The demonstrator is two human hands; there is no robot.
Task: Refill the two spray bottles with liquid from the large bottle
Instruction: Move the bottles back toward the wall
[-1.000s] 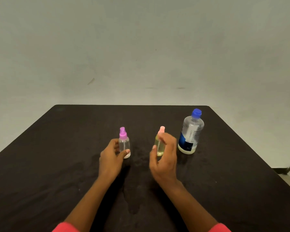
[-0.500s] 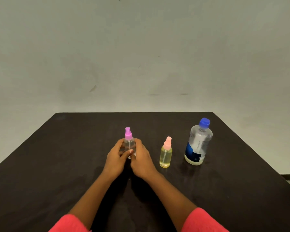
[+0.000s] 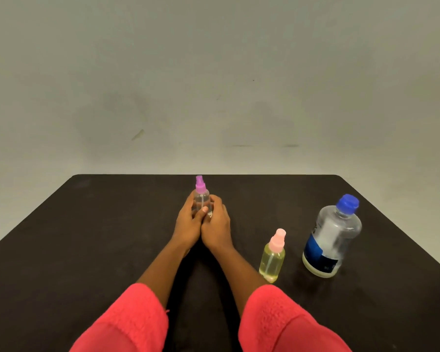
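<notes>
Right now I have both hands wrapped round the purple-capped spray bottle point(image 3: 201, 196) at twelve o'clock of my view. The left hand point(image 3: 187, 223) curls round its left side with the thumb laid across the front, and the right hand point(image 3: 217, 224) curls round its right side, so the two hands touch below it. This bottle is upright, with a clear body, a thin tube running down inside and its purple spray head on. Its base is hidden behind my fingers, so I cannot tell how much liquid it holds or whether it sits on the surface point(image 3: 87, 237). At four o'clock from the hands the pink-capped spray bottle point(image 3: 272, 257) stands untouched just beside my right forearm, pale yellow liquid filling most of its body. At three o'clock, well apart from the hands, stands the large bottle point(image 3: 332, 237), clear with a dark blue label and its blue cap on. The far edge of the surface runs just behind the purple head. The right edge slants close past the large bottle. A broad open stretch of dark surface lies at nine o'clock.
</notes>
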